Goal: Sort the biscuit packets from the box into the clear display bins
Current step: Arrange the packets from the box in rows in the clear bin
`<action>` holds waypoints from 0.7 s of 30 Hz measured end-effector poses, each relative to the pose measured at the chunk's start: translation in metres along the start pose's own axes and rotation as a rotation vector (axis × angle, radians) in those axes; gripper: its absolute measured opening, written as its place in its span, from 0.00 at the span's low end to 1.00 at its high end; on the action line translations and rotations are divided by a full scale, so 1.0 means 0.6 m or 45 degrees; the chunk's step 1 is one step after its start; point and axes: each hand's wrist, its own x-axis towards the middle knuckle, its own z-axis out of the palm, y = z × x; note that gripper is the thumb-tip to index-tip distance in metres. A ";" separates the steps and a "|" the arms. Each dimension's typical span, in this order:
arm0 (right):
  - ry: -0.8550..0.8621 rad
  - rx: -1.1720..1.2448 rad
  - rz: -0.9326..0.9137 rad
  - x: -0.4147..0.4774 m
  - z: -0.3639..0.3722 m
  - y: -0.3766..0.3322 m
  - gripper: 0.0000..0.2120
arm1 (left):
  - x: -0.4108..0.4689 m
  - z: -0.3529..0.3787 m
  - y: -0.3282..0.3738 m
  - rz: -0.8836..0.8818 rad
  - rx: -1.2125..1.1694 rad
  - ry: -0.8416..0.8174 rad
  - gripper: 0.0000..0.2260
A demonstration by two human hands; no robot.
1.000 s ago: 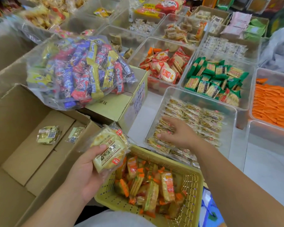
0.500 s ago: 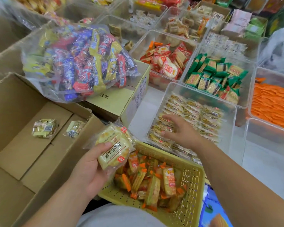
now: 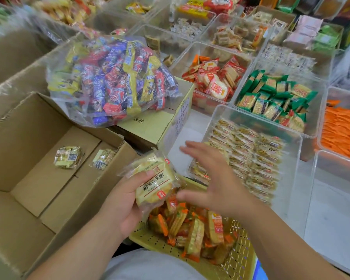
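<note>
My left hand (image 3: 127, 201) grips a small stack of pale yellow biscuit packets (image 3: 153, 181) above the near edge of the yellow basket. My right hand (image 3: 214, 179) hovers with spread fingers just right of that stack, holding nothing, in front of the clear bin (image 3: 291, 138) that holds rows of the same kind of packets (image 3: 249, 156). The brown cardboard box (image 3: 38, 178) lies open at the left with two packets on its floor, one (image 3: 68, 157) beside the other (image 3: 103, 158).
A yellow perforated basket (image 3: 236, 261) with orange-wrapped packets sits on my lap. A big clear bag of mixed sweets (image 3: 111, 81) lies on a shut carton (image 3: 152, 126). More clear bins hold red packets (image 3: 214, 79), green packets (image 3: 275, 100) and orange packets (image 3: 341, 132).
My right hand has left the packets in the clear bin and moved left toward the stack in my left hand. The left hand still holds its stack.
</note>
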 end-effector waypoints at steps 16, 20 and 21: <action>0.185 0.134 -0.189 -0.060 0.029 -0.011 0.24 | 0.002 0.035 -0.019 -0.154 -0.091 -0.164 0.33; 0.339 0.631 0.153 -0.052 -0.003 0.003 0.17 | 0.010 0.027 -0.022 -0.077 0.009 -0.037 0.26; 0.392 0.638 0.238 -0.046 -0.015 0.015 0.16 | 0.012 0.024 -0.021 -0.055 0.009 -0.002 0.24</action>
